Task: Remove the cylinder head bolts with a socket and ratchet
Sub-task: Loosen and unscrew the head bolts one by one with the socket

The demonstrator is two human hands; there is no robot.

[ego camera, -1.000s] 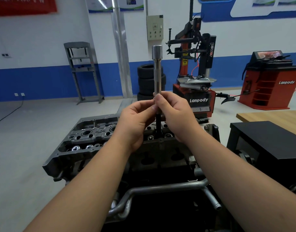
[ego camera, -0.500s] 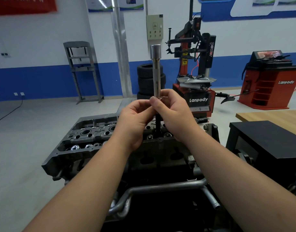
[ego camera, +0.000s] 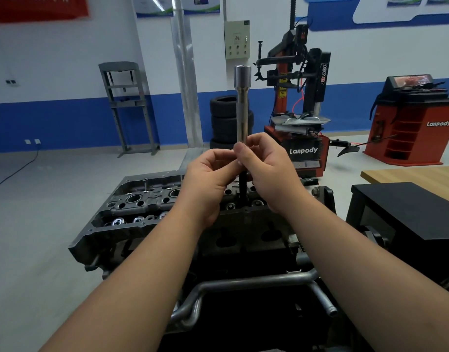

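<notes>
Long polished steel socket extension (ego camera: 242, 107), upright above the grey cast cylinder head (ego camera: 142, 201); dark bolt shank (ego camera: 242, 185) hanging beneath it. Left hand (ego camera: 208, 181) and right hand (ego camera: 269, 168) both pinch its lower end. Progress: apparently one bolt withdrawn; count remaining indeterminate; no ratchet visible.

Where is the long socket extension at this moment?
Head view, centre: the socket extension stands upright, pinched between the left hand and right hand, above the cylinder head.
</notes>
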